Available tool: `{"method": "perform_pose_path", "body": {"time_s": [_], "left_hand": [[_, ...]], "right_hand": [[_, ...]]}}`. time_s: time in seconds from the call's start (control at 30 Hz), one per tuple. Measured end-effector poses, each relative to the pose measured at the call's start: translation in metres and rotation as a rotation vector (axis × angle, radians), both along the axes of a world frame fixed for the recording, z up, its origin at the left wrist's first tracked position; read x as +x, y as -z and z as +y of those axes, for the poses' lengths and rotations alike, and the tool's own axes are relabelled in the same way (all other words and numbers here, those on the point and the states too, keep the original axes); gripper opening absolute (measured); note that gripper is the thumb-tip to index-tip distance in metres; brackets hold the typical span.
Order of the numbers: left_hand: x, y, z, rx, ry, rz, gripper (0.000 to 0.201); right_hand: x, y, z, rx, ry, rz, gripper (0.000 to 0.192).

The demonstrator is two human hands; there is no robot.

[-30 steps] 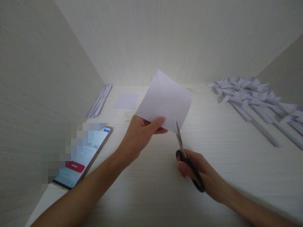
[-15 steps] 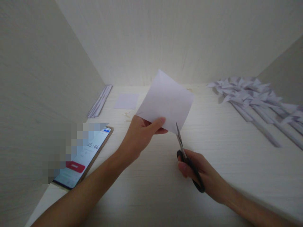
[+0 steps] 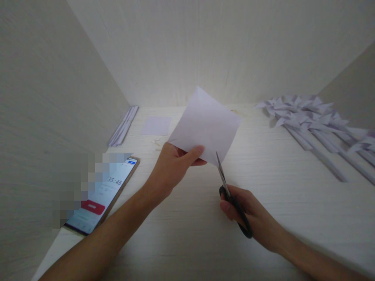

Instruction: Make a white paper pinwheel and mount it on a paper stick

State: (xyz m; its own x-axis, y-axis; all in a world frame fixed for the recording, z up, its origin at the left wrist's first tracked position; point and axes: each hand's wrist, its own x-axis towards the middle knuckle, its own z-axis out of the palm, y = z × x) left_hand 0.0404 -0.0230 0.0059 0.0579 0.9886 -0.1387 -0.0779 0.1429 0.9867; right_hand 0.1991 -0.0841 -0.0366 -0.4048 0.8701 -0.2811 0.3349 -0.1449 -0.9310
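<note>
A square sheet of white paper [image 3: 206, 123] is held up in the middle, turned so one corner points toward me. My left hand [image 3: 178, 162] pinches its lower left edge, thumb on top and fingers underneath. In my right hand [image 3: 246, 207] is a pair of scissors [image 3: 224, 183] with black handles, my fingers closed round them. The scissor blades lie at the paper's near corner, one blade over its face, pointing away from me.
At left lies a phone [image 3: 114, 187] showing a timer. Behind it are rolled paper sticks [image 3: 124, 127], another paper square [image 3: 156, 126] and small pale scraps [image 3: 157, 144]. Several paper pinwheels [image 3: 310, 117] on paper sticks are heaped at right. Walls [image 3: 199, 50] enclose the back and sides.
Almost nothing differs. The scissor tips have shifted very slightly left against the paper; both hands keep their hold.
</note>
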Motion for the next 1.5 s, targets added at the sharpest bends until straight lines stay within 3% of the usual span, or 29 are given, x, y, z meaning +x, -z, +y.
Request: {"method": "perform_pose_path", "body": {"time_s": [1.5], "left_hand": [[-0.0012, 0.0006, 0.0017, 0.010, 0.008, 0.031, 0.026]], "right_hand": [[0.0027, 0.0070, 0.0006, 0.021, -0.030, -0.060, 0.033]]}}
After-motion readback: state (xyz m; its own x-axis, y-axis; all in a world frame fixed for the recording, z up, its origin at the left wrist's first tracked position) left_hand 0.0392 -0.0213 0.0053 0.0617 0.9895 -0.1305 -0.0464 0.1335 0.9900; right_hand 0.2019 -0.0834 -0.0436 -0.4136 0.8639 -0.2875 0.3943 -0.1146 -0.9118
